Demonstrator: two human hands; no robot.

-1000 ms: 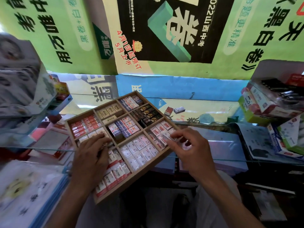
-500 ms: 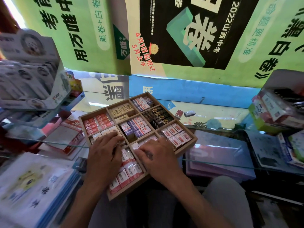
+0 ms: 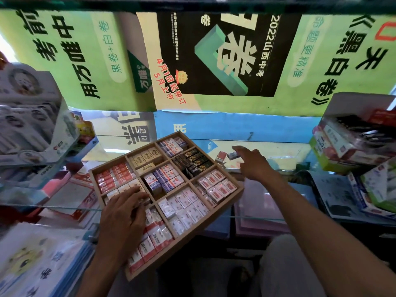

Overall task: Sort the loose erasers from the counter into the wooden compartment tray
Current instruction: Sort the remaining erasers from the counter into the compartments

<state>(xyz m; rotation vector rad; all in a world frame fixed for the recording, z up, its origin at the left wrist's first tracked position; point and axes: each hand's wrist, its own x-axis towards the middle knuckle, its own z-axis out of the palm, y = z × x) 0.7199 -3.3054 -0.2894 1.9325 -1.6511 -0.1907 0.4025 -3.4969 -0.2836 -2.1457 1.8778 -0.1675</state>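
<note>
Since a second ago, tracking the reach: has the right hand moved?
Yes. The right hand left the wooden tray, reaching beyond its far corner toward two loose erasers.

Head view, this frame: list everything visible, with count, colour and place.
wooden compartment tray: one, light wood, counter centre, compartments filled with wrapped erasers.
loose erasers: two, one red-and-white, one grey, on the counter beyond the tray.
glass counter: one, clear, under the tray.
posters: several, green, black and blue, behind.
stationery boxes: stacked, mixed colours, right side; more on the left.
left hand: resting on the tray's near-left compartments.
right hand: fingers extended, reaching toward the loose erasers.
</note>
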